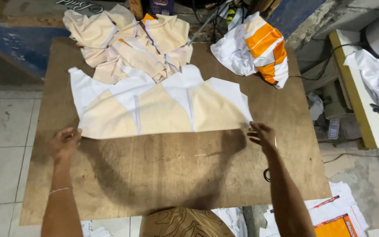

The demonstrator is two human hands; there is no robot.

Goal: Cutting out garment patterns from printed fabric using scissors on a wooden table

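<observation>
Both hands rest at the lower corners of a flat cream-and-white fabric panel (163,109) spread on a brown wooden board (176,171). Left hand (64,142) curls its fingers at the panel's left corner; right hand (262,134) spreads its fingers at the right corner. Behind the panel lies a heap of cream pieces (128,41), with an orange-and-white bundle (255,48) to its right.

Both arms stretched forward, left hand (65,142) loosely curled, right hand (262,134) with fingers spread, palms down.
</observation>
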